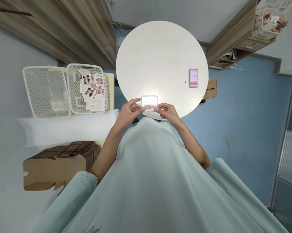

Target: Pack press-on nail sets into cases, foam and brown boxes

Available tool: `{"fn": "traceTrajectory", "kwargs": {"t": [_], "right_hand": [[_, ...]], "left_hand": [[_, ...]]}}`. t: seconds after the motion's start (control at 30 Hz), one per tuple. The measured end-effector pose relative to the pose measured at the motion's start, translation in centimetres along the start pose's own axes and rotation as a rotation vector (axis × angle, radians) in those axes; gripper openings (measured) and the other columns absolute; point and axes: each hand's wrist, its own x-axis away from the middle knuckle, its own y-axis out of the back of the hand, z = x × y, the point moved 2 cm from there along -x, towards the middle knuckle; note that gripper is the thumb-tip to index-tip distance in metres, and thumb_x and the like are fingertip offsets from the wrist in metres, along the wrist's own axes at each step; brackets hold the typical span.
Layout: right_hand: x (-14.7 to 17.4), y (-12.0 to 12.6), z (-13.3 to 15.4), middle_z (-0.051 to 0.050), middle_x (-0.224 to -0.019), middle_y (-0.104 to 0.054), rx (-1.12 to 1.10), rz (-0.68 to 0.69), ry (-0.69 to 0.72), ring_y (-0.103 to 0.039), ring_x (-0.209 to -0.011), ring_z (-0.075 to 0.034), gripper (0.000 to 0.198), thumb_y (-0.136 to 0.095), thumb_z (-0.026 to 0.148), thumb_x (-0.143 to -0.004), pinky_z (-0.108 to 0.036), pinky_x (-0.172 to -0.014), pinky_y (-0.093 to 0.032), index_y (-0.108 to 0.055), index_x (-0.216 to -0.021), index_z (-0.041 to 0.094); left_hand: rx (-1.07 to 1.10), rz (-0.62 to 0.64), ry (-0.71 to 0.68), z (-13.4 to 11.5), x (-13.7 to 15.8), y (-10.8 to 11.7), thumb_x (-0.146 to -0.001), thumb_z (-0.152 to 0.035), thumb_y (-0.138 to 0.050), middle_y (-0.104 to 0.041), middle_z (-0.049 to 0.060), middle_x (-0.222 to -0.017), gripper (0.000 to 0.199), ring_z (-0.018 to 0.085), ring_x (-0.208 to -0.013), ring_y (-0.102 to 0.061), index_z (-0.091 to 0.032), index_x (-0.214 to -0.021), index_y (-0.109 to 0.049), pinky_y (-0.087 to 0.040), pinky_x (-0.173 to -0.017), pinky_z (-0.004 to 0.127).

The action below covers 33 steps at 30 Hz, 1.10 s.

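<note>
No text can be read with certainty. On the shirt (155, 174), at the near side of the bench (160, 48), a dark script (91, 229) is seen, but it is cut by the view's edge. On the cards (95, 106) beside the bench, faint print is too small to be read.

- Small clear rectangular case (149, 101), bright white across its far part, long side running left to right
- Pinkish pieces (150, 107) in a row along its near side
- Case held between left hand (128, 112) and right hand (169, 113), at the near edge of the round table (160, 48)
</note>
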Motion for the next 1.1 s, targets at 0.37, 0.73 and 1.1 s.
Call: {"fn": "traceTrajectory", "kwargs": {"t": [0.37, 0.73, 1.1], "right_hand": [[-1.2, -1.0, -0.1, 0.002, -0.075, -0.068, 0.004, 0.022, -0.048, -0.048, -0.054, -0.008, 0.066, -0.102, 0.074, -0.058, -0.026, -0.048, -0.039, -0.071, -0.085, 0.023], [-4.4, -2.2, -1.6, -0.004, -0.095, -0.079, 0.100, 0.046, -0.030, -0.056, -0.058, -0.010, 0.052, -0.097, 0.067, -0.075, -0.026, -0.051, -0.042, -0.075, -0.091, 0.022], [-16.2, -5.6, -9.9, -0.002, -0.091, -0.081, 0.390, -0.114, -0.271, -0.067, -0.064, -0.010, 0.017, -0.082, 0.029, -0.100, -0.024, -0.070, -0.050, -0.074, -0.089, 0.018]], "left_hand": [[-0.056, -0.027, 0.010, 0.7, 0.0, 1.1, -0.080, -0.063, -0.095, -0.083, 0.009, -0.102, 0.082, 0.031, -0.104, -0.078, -0.019, -0.144, -0.071, -0.062, -0.100, 0.045], [-0.028, -0.105, 0.042, 3.5, -2.2, 2.9, -0.081, -0.059, -0.094, -0.082, 0.008, -0.101, 0.077, 0.030, -0.102, -0.077, -0.020, -0.142, -0.067, -0.061, -0.102, 0.046], [-0.487, -0.331, 0.267, 12.7, -12.3, 4.0, -0.094, -0.027, -0.081, -0.084, 0.015, -0.117, 0.030, 0.031, -0.106, -0.078, -0.017, -0.121, -0.076, -0.051, -0.101, 0.040]]}}
